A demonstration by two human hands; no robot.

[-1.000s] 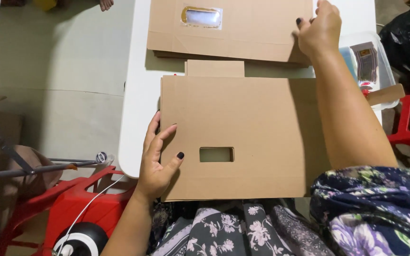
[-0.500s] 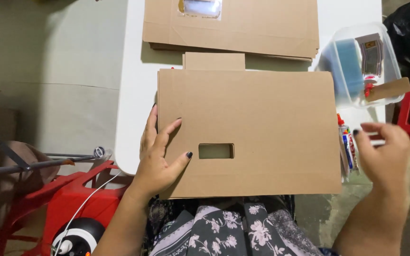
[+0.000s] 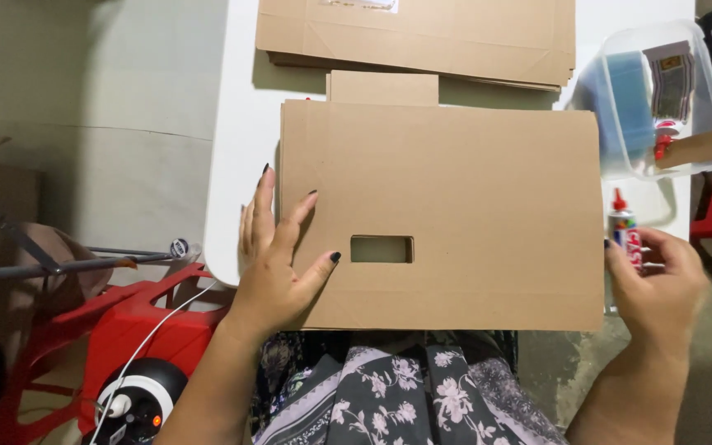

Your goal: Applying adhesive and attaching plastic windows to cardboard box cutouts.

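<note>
two bare arms come up from the bottom edge, with no sleeves on them. the left hand (image 3: pixel 278 264) has long nails painted a very dark colour, close to black, and they show on the thumb and on several fingers (image 3: pixel 267 185). the right hand (image 3: pixel 657 284) shows one dark nail at a fingertip too. no rings, watch or bands show on either hand or wrist. the person wears dark clothing (image 3: pixel 397 387) with a flower print: pale pink and white blooms with leaves on a black and grey cloth, lying in soft folds.
</note>
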